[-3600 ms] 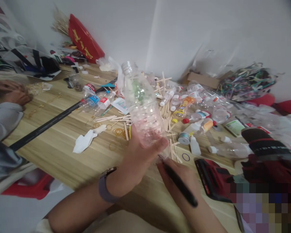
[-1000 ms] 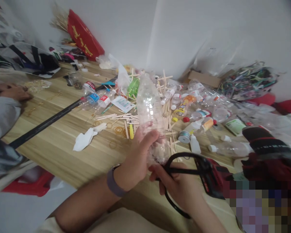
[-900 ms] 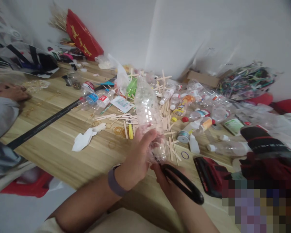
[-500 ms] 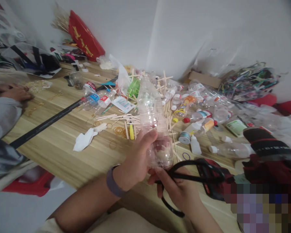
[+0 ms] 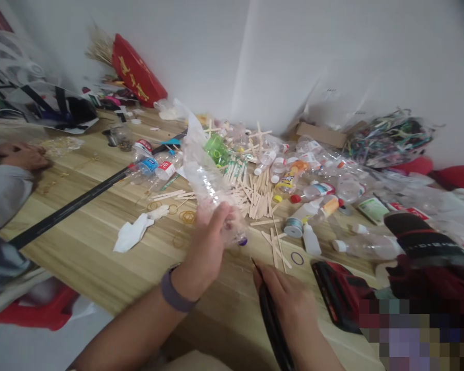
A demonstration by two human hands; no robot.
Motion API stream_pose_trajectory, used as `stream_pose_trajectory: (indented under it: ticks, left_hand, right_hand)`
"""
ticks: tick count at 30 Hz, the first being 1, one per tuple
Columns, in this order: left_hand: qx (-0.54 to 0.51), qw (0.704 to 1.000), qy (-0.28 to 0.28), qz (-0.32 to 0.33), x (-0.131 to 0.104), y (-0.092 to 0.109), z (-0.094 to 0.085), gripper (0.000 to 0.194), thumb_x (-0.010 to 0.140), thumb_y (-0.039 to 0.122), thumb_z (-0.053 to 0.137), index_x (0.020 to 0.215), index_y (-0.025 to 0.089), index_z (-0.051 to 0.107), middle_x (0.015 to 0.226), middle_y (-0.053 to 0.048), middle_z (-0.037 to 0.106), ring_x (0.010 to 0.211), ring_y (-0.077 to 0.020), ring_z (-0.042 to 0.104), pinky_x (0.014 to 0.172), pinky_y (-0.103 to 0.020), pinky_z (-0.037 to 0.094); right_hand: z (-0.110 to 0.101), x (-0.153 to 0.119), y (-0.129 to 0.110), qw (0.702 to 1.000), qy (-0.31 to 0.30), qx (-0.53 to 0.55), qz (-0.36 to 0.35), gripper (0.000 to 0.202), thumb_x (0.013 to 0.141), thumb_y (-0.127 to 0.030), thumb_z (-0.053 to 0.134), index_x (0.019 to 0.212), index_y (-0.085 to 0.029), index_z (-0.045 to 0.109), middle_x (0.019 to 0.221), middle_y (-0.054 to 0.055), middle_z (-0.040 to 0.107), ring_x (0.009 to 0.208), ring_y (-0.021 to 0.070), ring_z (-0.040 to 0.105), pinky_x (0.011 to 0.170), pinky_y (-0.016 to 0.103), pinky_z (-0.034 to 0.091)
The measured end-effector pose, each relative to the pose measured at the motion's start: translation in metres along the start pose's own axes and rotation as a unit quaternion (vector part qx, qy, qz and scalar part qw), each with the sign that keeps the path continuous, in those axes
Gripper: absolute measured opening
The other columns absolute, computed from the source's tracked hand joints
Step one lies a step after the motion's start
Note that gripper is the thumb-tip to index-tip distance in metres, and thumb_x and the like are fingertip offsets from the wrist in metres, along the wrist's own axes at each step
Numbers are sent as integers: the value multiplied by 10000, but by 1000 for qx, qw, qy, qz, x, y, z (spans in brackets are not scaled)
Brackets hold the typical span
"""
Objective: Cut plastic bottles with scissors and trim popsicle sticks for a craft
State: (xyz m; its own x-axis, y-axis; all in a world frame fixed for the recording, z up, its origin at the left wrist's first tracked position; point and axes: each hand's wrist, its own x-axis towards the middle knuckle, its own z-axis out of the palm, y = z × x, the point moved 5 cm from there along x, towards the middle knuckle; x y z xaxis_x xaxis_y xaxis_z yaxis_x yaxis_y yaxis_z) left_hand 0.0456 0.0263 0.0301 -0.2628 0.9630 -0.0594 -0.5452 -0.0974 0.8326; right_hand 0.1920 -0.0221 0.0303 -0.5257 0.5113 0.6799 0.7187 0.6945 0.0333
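My left hand is closed around a clear plastic bottle, which leans toward the upper left above the table. A small purple piece shows at the bottle's lower end; whether it belongs to the bottle is unclear. Lower right of the bottle and apart from it, my right hand grips black-handled scissors. Their dark tip points up and left, and the handles hang below the hand. Wooden craft sticks lie spread behind the bottle, with a purple ring on the table to the right.
Several plastic bottles crowd the right. A red and black power drill lies at the near right. White tissue and rubber bands lie left. A long black bar crosses the table near another person's hands.
The bottle has gone from nearly upright to tilted left, and my left hand moved slightly left with it. My right hand, with the scissors turned downward, has come away from the bottle's base.
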Motion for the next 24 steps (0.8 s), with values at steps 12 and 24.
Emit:
stream_pose_trajectory:
  ticks: [12,24]
  left_hand:
    - [-40,991,-126,3,9,8,-12,785,478,297,946,1175,252,586,1071,-28,703,1083,-228,646,1047,-412,435]
    - [7,993,-102,-67,18,5,-28,685,595,257,884,1199,240,563,1048,-27,699,1002,-211,656,936,-378,472]
  right_hand:
    - [34,-68,26,946,-308,-99,-6,367,748,-60,620,1059,-246,677,978,9,749,676,177,714,530,246,512]
    - [38,-57,24,914,-394,-90,42,476,676,-40,707,1101,-253,705,1152,61,728,890,250,737,611,301,617]
